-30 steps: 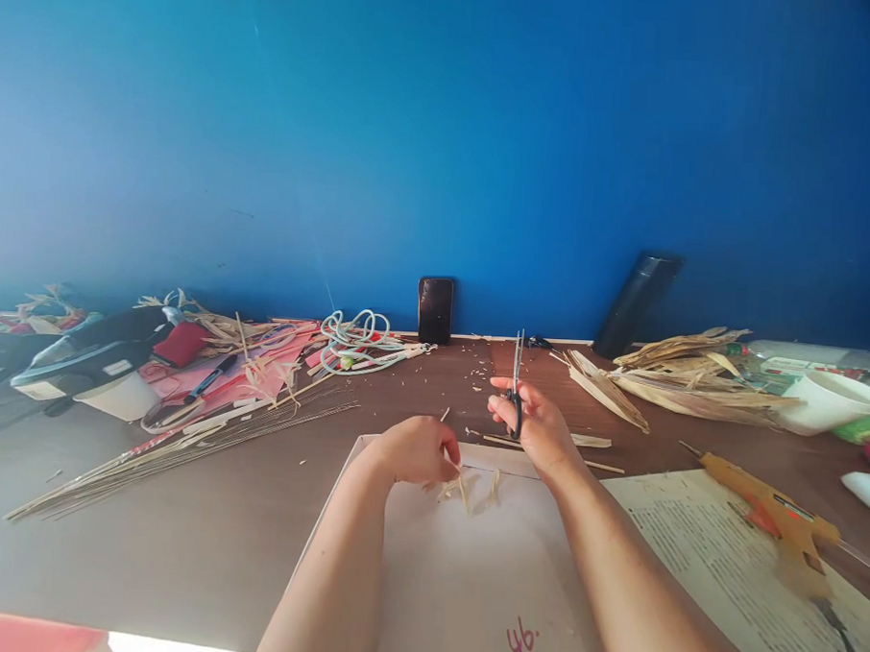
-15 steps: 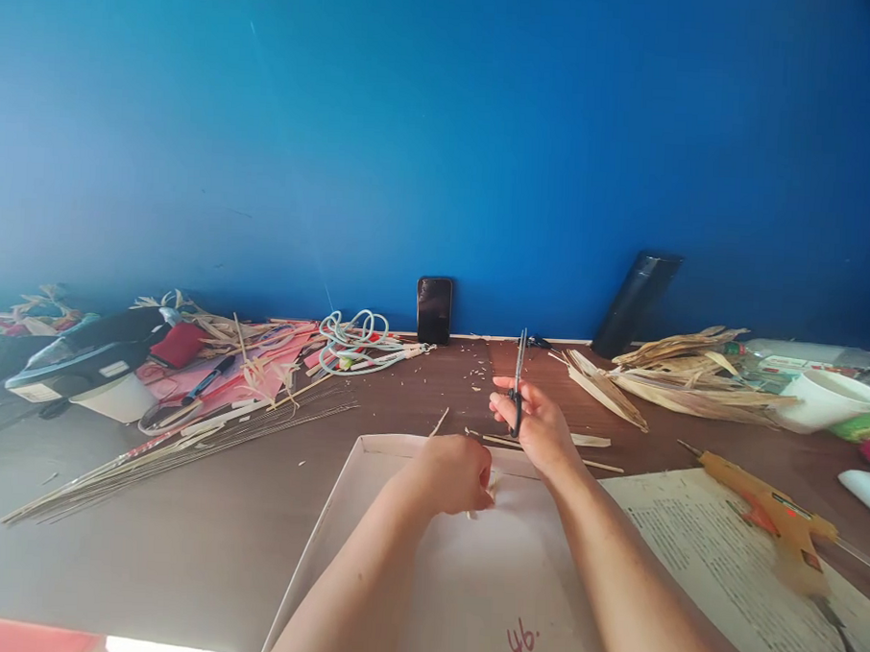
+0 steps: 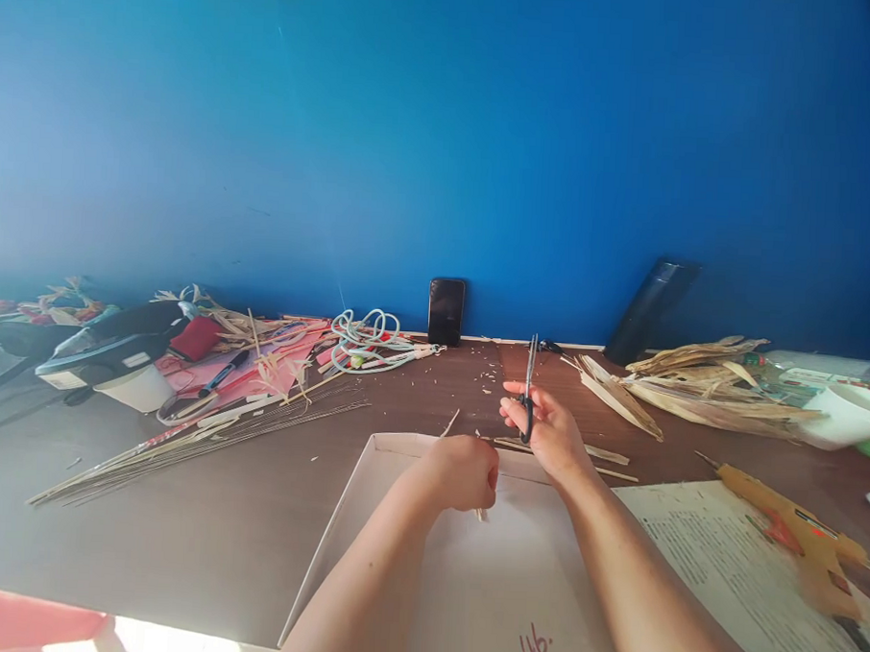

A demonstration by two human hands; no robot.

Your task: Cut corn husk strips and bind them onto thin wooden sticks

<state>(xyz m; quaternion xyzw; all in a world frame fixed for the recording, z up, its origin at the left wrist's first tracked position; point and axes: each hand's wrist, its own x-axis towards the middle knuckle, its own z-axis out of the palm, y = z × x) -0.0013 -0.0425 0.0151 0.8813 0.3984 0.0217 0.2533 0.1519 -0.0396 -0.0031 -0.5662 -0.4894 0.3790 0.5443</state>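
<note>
My left hand (image 3: 464, 471) is closed over the white box lid (image 3: 511, 570), which has red handwritten numbers in it. A small pale strip (image 3: 481, 514), perhaps of dried husk, pokes out below its fingers; the rest is hidden in the grip. To the right and a little farther off, my right hand (image 3: 550, 427) holds a pair of scissors (image 3: 529, 388) by the black handles. The narrow blades point up and away, apart from the left hand.
Dried husks (image 3: 720, 391) lie at the right, near a white cup (image 3: 845, 416). A yellow glue gun (image 3: 794, 510) rests on a printed sheet (image 3: 700, 530). A phone (image 3: 446, 312) leans on the blue wall. Thin sticks (image 3: 184, 450) and a pale cord (image 3: 369, 342) lie left.
The view has swung slightly left, so everything sits farther right. My left fist has turned a little, and the pale strip now shows below it. The scissors stay in my right hand.
</note>
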